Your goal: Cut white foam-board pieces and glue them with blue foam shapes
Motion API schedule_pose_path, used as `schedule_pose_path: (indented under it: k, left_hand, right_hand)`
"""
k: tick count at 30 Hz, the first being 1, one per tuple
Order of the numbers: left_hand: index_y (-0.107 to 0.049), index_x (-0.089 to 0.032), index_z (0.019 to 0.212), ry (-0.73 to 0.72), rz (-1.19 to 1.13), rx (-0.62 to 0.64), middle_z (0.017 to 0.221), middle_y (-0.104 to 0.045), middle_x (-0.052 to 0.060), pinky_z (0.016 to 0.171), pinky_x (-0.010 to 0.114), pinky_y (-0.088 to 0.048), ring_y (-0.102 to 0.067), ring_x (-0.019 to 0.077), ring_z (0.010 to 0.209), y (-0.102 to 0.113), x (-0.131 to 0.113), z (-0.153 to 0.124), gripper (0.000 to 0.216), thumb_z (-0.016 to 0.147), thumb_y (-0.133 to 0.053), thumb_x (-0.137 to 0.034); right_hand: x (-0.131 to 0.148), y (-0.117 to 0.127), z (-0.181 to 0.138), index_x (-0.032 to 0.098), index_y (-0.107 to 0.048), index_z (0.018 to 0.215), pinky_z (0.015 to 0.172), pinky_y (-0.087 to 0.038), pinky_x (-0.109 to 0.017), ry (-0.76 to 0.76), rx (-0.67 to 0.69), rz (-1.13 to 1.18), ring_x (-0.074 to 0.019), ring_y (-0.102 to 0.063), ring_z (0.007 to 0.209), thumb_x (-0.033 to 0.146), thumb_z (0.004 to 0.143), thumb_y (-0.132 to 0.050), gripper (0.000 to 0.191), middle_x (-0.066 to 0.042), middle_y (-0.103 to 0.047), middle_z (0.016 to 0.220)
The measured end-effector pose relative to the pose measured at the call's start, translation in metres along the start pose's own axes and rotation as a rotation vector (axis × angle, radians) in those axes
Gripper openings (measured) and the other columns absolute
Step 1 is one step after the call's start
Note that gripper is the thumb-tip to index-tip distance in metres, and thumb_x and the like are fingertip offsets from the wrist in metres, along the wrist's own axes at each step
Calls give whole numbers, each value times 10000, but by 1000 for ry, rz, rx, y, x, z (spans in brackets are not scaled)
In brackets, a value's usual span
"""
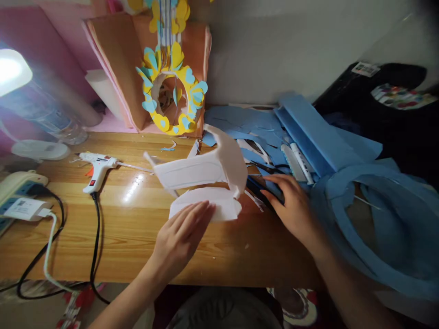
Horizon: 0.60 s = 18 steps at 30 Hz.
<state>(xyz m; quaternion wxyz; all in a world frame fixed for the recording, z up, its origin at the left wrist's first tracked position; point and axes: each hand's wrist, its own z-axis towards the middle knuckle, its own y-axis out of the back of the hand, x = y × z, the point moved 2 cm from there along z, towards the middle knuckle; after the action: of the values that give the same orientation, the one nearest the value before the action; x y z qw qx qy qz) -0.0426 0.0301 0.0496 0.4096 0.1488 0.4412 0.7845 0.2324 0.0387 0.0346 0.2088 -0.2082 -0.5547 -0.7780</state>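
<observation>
My left hand (183,233) lies flat with its fingers stretched out on the lower flap of a white foam sheet (202,176) that curls up above the wooden desk (137,237). My right hand (291,203) reaches to the right of the sheet. Its fingertips rest on a dark flat tool (257,187) at the edge of a pile of blue foam pieces (308,132). Whether those fingers grip the tool is not clear.
A white glue gun (98,167) with a black cord lies at the left, beside a power strip (18,185) and charger. A yellow and blue paper-flower ring (173,98) hangs at the back. A lamp (12,71) glows at far left. A white marker (302,162) lies on the blue foam.
</observation>
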Motion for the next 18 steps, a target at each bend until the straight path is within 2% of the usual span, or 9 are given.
schedule_pose_path:
  k: [2,5,7,9,14,16,18]
  left_hand:
    - [-558,-93,1207,-105,56,95,1101,-672,101,935,295,-484,-613,188,1036,-8,2,-7,326,938,-373,-95]
    - [-572,-78,1180,-115,50,211,1008,-702,89,864,285,-523,-653,175,917,-16,2,-18,345,960,-309,-113]
    - [-581,-72,1158,-94,18,228,1009,-709,86,859,267,-526,-659,166,917,-17,2,-24,352,970,-288,-125]
    - [-586,-74,1145,-69,0,218,1053,-708,85,895,257,-512,-651,163,977,-14,2,-30,347,976,-291,-139]
    - [-566,-65,1189,-66,23,259,1190,-668,72,976,272,-482,-610,164,1105,-11,0,-44,372,970,-268,-100]
    - [-558,-60,1205,-63,27,282,1234,-643,66,986,280,-483,-594,167,1136,-11,-1,-48,381,973,-260,-106]
    - [-558,-59,1211,-64,11,299,1258,-627,60,991,291,-487,-576,172,1163,-11,-2,-50,387,979,-255,-123]
  right_hand:
    - [-19,-2,-3,183,-581,1101,934,-447,-491,40,36,-179,-304,-554,1071,406,852,-547,336,-135,-589,1111]
    - [-33,-11,-11,170,-567,1113,857,-494,-480,48,134,-275,-305,-583,997,388,861,-526,336,-135,-604,1054]
    - [-34,-13,-15,167,-567,1110,834,-505,-468,37,150,-296,-300,-593,968,359,860,-524,317,-130,-606,1036]
    - [-33,-7,-17,163,-570,1100,822,-508,-467,10,106,-296,-301,-596,948,352,853,-530,314,-133,-598,1026]
    - [-15,37,-19,151,-590,1073,837,-485,-538,-105,-161,-402,-380,-553,1003,401,788,-620,381,-152,-570,955]
    - [2,48,-22,178,-597,1117,869,-487,-488,-65,-156,-418,-353,-557,1027,347,799,-631,362,-143,-573,992]
    - [23,46,-25,213,-592,1165,889,-494,-428,68,-63,-344,-300,-589,1015,307,818,-625,361,-118,-575,1078]
